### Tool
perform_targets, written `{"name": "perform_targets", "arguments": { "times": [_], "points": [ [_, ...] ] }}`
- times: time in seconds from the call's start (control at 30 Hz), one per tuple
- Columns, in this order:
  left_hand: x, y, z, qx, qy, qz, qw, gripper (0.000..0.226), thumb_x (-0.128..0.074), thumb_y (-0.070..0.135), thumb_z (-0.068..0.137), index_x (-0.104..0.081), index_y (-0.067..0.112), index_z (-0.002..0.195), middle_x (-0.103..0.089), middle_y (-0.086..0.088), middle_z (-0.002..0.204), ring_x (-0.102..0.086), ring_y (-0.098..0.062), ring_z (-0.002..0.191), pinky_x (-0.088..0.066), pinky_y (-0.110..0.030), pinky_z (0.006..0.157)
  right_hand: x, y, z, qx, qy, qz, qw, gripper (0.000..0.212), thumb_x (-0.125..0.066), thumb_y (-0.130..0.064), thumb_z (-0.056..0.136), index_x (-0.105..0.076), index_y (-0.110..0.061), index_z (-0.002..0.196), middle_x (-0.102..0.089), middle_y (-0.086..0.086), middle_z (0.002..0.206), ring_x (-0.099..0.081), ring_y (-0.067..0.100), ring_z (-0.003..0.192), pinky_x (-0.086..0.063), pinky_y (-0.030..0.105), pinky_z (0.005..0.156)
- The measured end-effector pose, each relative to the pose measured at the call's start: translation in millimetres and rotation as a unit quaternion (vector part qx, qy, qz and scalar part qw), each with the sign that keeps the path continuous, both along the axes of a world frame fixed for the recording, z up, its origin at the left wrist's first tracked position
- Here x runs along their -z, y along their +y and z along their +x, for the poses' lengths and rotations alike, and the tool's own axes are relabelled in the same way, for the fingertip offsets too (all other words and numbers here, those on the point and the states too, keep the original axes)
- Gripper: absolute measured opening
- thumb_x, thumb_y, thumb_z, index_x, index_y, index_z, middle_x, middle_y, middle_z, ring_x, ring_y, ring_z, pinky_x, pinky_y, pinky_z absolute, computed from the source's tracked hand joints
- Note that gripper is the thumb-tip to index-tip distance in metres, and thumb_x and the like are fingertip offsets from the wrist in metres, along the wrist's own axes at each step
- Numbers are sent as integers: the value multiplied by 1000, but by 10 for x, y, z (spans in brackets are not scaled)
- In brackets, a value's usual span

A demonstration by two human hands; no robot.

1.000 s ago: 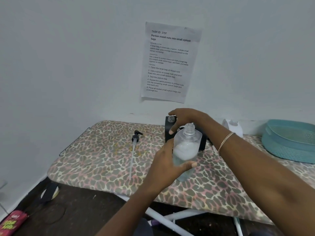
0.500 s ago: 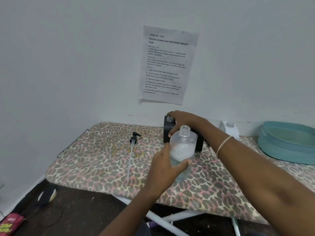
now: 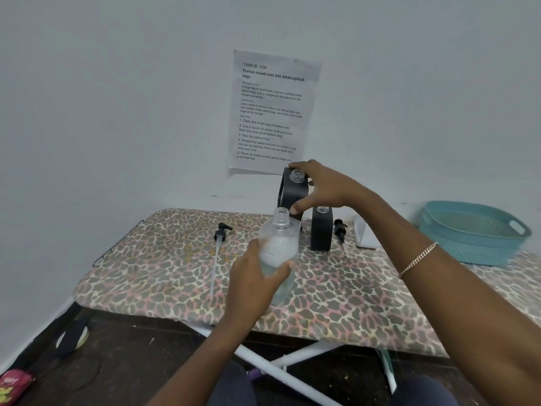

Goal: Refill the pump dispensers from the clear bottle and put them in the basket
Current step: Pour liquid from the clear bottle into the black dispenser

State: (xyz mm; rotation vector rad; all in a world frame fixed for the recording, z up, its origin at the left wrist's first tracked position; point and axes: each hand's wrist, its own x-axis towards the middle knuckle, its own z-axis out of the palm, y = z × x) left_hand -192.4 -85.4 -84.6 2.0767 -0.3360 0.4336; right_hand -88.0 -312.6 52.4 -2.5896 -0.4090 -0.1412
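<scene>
head: clear bottle [image 3: 279,244], uncapped, part-filled with whitish liquid.

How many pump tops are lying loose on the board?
2. One pump top lies left of the clear bottle; the other lies right of the standing black bottle. The right arm may hide more.

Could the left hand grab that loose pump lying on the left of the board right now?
Probably not yet: the left hand is full, gripping the clear bottle. Nothing lies between it and the pump, though.
</scene>
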Motion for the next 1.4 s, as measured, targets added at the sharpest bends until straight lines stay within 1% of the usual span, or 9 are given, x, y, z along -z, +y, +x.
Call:
{"name": "perform_targets", "arguments": {
  "times": [0.1,0.27,0.4,0.67,0.93,1.1,1.2,1.3,1.4],
  "points": [
    [3,43,-75,-7,-15,8,1000,56,-83,46,87,-55,25,131,-61,13,114,-60,-7,99,-44,-11,75,-21,-97,-250,11,-15,23,1000,111,-94,-49,69,-31,-36,160,-38,-9,151,-48,14,131,-47,36,102],
    [-4,82,-163,-10,-31,11,999,56,-82,45,87,-57,20,131,-67,7,113,-65,-12,96,-49,-20,72,12,-303,-606,23,-27,61,998,114,-86,-67,53,-36,-46,153,-37,-11,140,-55,20,126,-52,47,108],
    [-23,59,-199,-12,-37,9,999,55,-83,43,87,-57,19,129,-65,9,110,-64,-12,94,-48,-20,71,163,-458,-848,37,-27,81,996,107,-87,-64,56,-38,-47,150,-37,-9,135,-56,19,124,-53,47,107],
    [-1,-43,-179,-12,-55,46,997,54,-83,41,88,-57,16,128,-65,4,107,-64,-18,89,-57,-42,71,870,-663,-1202,51,18,127,990,102,-94,-42,73,-35,-42,157,-38,-8,139,-52,16,130,-49,43,112],
    [-43,-194,-111,-17,-87,105,990,48,-79,41,90,-56,15,123,-62,3,97,-60,-19,77,-39,-30,58,1352,-698,-1312,51,38,203,977,112,-89,-53,64,-30,-46,159,-35,-12,153,-43,12,141,-43,38,115],
    [-33,-220,-48,-29,-109,137,984,47,-76,39,92,-56,13,126,-60,3,95,-59,-20,73,-36,-29,54,1481,-705,-1292,55,46,216,974,106,-93,-38,75,-29,-41,159,-32,-9,160,-41,15,141,-40,34,112],
    [-26,-226,-14,-36,-110,144,983,45,-76,38,92,-56,14,125,-57,5,93,-58,-18,71,-37,-30,56,1517,-697,-1287,48,53,240,968,106,-92,-38,75,-30,-39,160,-30,-9,163,-40,13,142,-37,30,113],
    [-20,-235,8,-38,-109,152,982,45,-76,37,92,-56,14,125,-57,6,92,-57,-17,70,-34,-27,53,1563,-681,-1290,43,66,255,964,111,-94,-48,69,-26,-52,157,-27,-13,167,-38,15,147,-38,37,119],
    [-19,-226,28,-37,-113,157,980,44,-76,37,92,-56,14,124,-56,6,92,-56,-17,69,-32,-24,52,1611,-662,-1296,45,80,273,958,118,-99,-44,67,-21,-61,155,-26,-13,169,-38,16,149,-39,42,120]
  ]
}}
